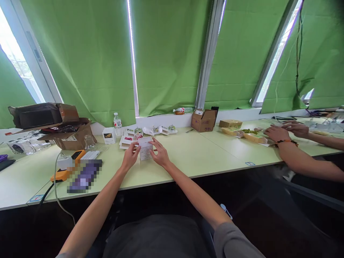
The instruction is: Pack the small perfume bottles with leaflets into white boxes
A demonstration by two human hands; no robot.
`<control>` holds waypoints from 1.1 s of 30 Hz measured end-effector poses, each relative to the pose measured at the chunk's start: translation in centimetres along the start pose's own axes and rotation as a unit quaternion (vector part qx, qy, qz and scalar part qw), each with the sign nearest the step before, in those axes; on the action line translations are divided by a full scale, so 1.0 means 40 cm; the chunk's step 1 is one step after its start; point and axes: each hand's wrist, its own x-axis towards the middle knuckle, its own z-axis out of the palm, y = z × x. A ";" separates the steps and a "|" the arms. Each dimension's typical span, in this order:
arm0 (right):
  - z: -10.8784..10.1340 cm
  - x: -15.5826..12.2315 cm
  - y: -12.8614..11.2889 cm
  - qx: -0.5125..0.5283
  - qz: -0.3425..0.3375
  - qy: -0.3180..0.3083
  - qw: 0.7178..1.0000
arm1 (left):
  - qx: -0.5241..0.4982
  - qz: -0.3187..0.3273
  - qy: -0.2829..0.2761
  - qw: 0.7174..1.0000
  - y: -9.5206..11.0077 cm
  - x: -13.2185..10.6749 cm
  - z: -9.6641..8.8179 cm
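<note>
Between my two hands, a white card or small flat box [145, 149] with fine print stands upright above the table. My left hand [131, 154] pinches its left edge, and my right hand [159, 152] grips the right edge and top corner. Just behind are white printed packets [125, 139] with pink pictures, partly hidden by my left hand. Round clear-wrapped items [138, 132] lie beside them. A white box [109, 135] with a food picture and a clear water bottle [117, 124] stand to the left.
At left lie a phone [85, 176], an orange power strip [59, 176] with cables, and an open cardboard box [71, 136]. A brown carton [203, 121] stands at the back. On the right, a co-worker's hands [279, 133] are near yellow boxes [254, 138]. The table's front edge [188, 177] is close.
</note>
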 end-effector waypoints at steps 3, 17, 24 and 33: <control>0.001 -0.001 0.002 -0.010 -0.001 -0.004 1.000 | -0.001 -0.002 -0.004 1.000 0.002 0.000 -0.001; 0.012 -0.003 0.019 -0.059 0.018 -0.071 0.996 | 0.010 0.012 -0.002 1.000 0.008 -0.003 -0.001; 0.013 -0.004 0.017 -0.051 0.017 -0.086 0.995 | 0.018 0.014 -0.003 1.000 0.011 -0.008 -0.003; 0.017 -0.004 0.022 -0.037 0.014 -0.080 0.996 | 0.024 0.018 -0.007 1.000 0.003 -0.008 -0.004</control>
